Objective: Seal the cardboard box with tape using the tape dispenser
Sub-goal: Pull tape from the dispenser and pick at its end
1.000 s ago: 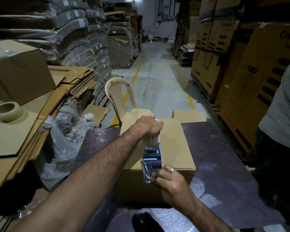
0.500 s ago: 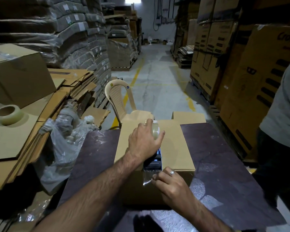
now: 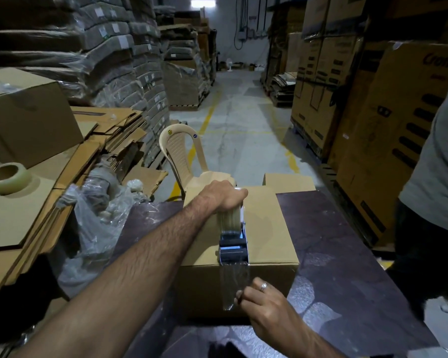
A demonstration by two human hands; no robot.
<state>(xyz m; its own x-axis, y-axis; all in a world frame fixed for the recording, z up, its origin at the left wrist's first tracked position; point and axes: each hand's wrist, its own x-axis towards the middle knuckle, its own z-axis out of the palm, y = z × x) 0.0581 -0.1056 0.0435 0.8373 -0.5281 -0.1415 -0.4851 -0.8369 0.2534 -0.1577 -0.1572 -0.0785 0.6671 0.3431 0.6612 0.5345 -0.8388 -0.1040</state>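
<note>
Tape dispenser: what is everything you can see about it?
The tape dispenser is a dark tool with a pale blue band, carrying a roll of clear, tan-tinted tape. It sits on top of the cardboard box, at the near edge. The left hand grips it from above, over the roll. A clear tape strip runs from its front down the box's near side, where the right hand holds the strip's lower end.

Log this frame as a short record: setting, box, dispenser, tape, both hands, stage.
setting: warehouse aisle, dark table
box: cardboard box on the table, flaps closed
dispenser: tape dispenser on the box top, at its near edge
tape: clear strip hanging down the front face
left hand: grips the dispenser from above
right hand: pinches the strip's lower end
stage: tape start only
</note>
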